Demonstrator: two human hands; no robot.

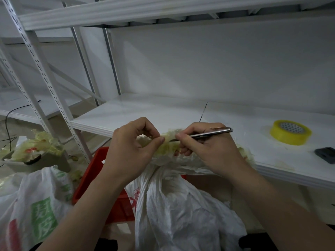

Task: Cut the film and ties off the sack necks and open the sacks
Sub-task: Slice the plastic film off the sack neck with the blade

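A white plastic sack [177, 211] stands in front of me, its neck bunched and wrapped in yellowish film [167, 146]. My left hand [132, 147] pinches the film at the neck between thumb and fingers. My right hand [204, 147] grips a slim metal knife [212, 132], handle pointing right, its tip against the film beside my left thumb. The blade tip is mostly hidden by my fingers.
A white shelf board [181, 113] lies behind the sack, with a yellow tape roll [291, 132] and a dark object [326, 154] at the right. A red crate [97, 171], another printed sack [36, 205] and a bin of film scraps [36, 151] sit at the left.
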